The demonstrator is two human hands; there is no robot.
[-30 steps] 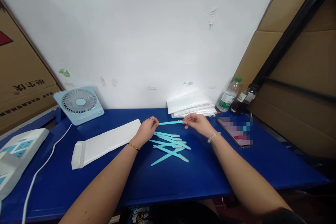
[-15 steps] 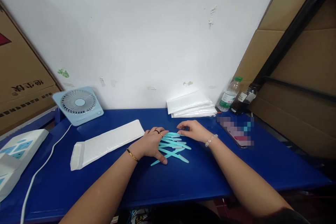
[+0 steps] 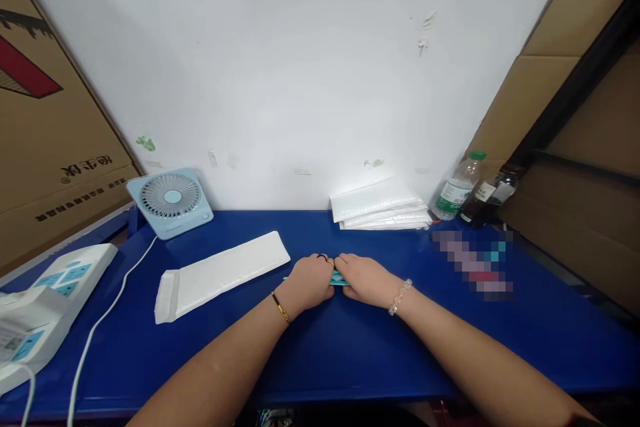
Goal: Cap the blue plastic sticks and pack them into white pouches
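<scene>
Near the middle of the table, my left hand [image 3: 311, 282] and my right hand [image 3: 366, 280] meet knuckle to knuckle. Both are closed around a bunch of slim turquoise sticks that look like eyebrow razors [image 3: 341, 278]. Only a short stretch of the bunch shows between the hands, and one thin tip sticks out left of my left hand. My fingers hide the rest. Left of my left hand, a long white padded envelope [image 3: 225, 272] lies slanted on the table, its flap end pointing left.
The blue table [image 3: 320, 353] stands against a white wall. Around its back are a light-blue fan [image 3: 173, 203], a stack of white padded envelopes [image 3: 380, 205], a water bottle [image 3: 456, 190] and a dark bottle [image 3: 487, 199]. A white power strip [image 3: 85, 280] with cables lies left.
The razors lay fanned out on the table under spread fingers; now both hands have drawn them together and closed on them. The view has shifted slightly left.
</scene>
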